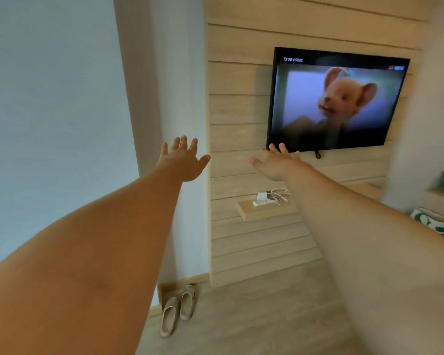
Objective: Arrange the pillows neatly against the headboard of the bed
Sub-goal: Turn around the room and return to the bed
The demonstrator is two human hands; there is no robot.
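Note:
No pillow, bed or headboard shows in the head view. Both my arms reach straight out toward a wall. My left hand (182, 160) is open with fingers spread, palm down, in front of a white wall corner. My right hand (277, 162) is open too, fingers spread, held before the wood-panelled wall just below the television. Neither hand holds anything.
A wall-mounted television (336, 101) is switched on. Below it a small wooden shelf (251, 212) carries a white charger and cable (269, 197). A pair of beige slippers (178, 308) lies on the wood floor by the wall. A green-and-white bag (438, 224) sits at the right edge.

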